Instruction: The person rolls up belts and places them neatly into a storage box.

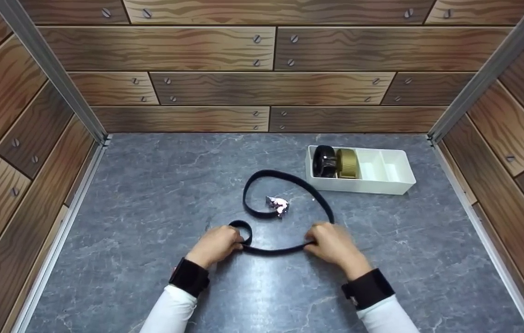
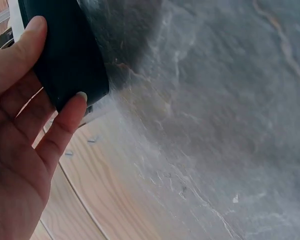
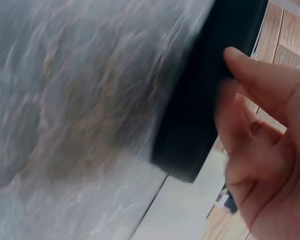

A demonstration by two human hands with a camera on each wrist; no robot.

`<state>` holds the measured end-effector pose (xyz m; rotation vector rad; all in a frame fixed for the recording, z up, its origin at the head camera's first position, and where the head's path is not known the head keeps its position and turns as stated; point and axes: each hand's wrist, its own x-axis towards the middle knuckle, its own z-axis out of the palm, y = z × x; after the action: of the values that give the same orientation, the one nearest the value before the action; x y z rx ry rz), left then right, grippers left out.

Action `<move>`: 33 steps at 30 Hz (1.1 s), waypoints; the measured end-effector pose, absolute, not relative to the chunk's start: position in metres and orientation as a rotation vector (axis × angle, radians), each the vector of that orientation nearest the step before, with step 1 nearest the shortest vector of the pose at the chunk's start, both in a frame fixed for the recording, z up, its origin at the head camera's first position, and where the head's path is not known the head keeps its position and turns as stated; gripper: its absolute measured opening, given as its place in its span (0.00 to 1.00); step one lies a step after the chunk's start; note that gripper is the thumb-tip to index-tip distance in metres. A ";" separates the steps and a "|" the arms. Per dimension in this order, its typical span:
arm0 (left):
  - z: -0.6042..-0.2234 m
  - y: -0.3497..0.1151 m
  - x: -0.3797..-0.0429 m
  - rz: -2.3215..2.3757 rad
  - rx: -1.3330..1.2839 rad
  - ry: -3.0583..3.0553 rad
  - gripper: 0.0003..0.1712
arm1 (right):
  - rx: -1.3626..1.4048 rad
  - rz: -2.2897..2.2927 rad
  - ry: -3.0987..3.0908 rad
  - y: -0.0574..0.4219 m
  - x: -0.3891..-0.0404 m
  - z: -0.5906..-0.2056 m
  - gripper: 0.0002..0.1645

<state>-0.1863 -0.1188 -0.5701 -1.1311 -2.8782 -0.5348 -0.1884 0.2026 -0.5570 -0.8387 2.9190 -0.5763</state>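
Observation:
A long black belt (image 1: 271, 252) curves in a wide loop over the grey marbled surface, its shiny metal buckle (image 1: 278, 205) lying inside that loop. At the front left, my left hand (image 1: 216, 243) grips the belt beside its small curled end. My right hand (image 1: 333, 243) pinches the strap farther along, so a slightly bowed length spans between both hands. In the left wrist view, thumb and fingertips (image 2: 75, 107) hold the dark strap (image 2: 70, 55) by its edges. The right wrist view shows the strap (image 3: 200, 100) between thumb and fingers, partly blurred.
Behind my right hand stands a white divided box (image 1: 359, 186). Its left compartments hold a rolled black belt (image 1: 324, 161) and a rolled olive-gold belt (image 1: 347, 163). Wood-patterned walls (image 1: 211, 88) enclose the surface at the back and sides.

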 end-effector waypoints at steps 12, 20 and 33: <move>-0.571 -0.120 -0.184 -0.482 -1.136 -2.825 0.05 | -1.052 -0.496 2.779 0.105 -0.187 -0.564 0.39; -0.574 -0.124 -0.183 -0.510 -1.148 -2.821 0.02 | -1.122 -0.397 2.804 0.087 -0.188 -0.562 0.25; -0.572 -0.127 -0.178 -0.563 -1.086 -2.798 0.04 | -1.215 -0.376 2.905 0.083 -0.182 -0.567 0.08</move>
<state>-0.1782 -0.1275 -0.5716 -1.0855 -2.7984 -0.5634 -0.1823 0.0828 -0.5671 -1.2151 2.9052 -0.3762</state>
